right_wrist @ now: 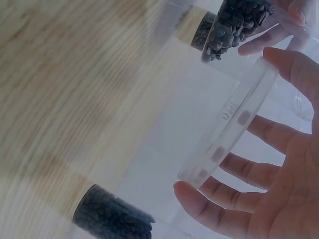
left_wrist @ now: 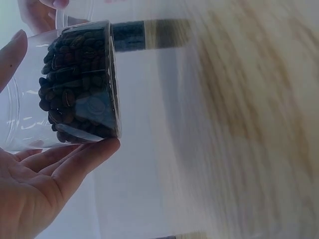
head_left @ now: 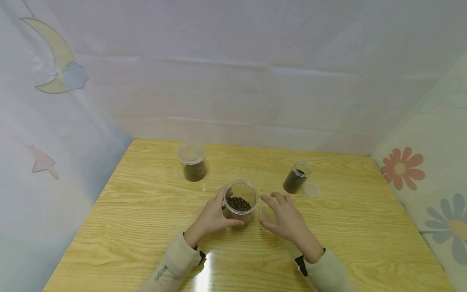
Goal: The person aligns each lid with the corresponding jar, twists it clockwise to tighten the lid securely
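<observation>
A wide clear jar [head_left: 241, 205] partly filled with dark coffee beans [left_wrist: 82, 84] is held in my left hand [head_left: 213, 215]. Its mouth is uncovered, and its base appears raised off the tabletop in the left wrist view. My thumb lies on the near side, with fingers around the far side and under the base. Just right of the jar, my right hand [head_left: 286, 217] grips a clear round lid [right_wrist: 232, 122] by its rim, thumb at one edge and fingertips along the other. The lid stands on edge, apart from the jar, and barely shows in the head view.
A clear jar [head_left: 193, 168] with brown contents stands at the back left. At the back right is a slimmer jar [head_left: 293, 182] of dark beans, uncovered, with a clear lid [head_left: 311, 190] flat beside it. Printed cloth walls surround the wooden table [head_left: 138, 227].
</observation>
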The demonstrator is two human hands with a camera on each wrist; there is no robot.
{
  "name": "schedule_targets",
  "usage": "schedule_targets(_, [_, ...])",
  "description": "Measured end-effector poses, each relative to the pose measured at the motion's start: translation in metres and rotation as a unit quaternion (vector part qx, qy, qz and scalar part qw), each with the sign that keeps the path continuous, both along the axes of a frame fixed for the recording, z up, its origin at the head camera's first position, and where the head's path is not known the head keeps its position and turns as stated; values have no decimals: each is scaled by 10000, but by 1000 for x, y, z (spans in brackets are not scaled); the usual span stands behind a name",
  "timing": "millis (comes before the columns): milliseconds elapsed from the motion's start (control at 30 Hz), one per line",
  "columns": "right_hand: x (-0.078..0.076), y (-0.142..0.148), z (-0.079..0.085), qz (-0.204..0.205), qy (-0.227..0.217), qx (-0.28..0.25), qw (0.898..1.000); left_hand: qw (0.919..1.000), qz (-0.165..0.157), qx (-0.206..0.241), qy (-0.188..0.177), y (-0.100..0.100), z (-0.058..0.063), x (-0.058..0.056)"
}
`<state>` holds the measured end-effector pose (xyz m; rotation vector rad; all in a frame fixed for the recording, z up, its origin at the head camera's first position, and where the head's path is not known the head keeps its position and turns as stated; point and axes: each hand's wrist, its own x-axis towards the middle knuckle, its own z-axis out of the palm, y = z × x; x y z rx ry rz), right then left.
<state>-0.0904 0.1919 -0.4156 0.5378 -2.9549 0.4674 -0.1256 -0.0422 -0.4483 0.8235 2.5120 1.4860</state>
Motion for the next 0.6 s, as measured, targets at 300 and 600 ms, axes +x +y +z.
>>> schedule_targets(300, [5, 0, -3, 20, 38, 19, 10000, 9999, -118, -41, 71, -2, 0, 7])
schedule_targets(600, [8, 0, -4, -13, -11, 66, 10000, 9998, -170, -70, 95, -2, -3, 8])
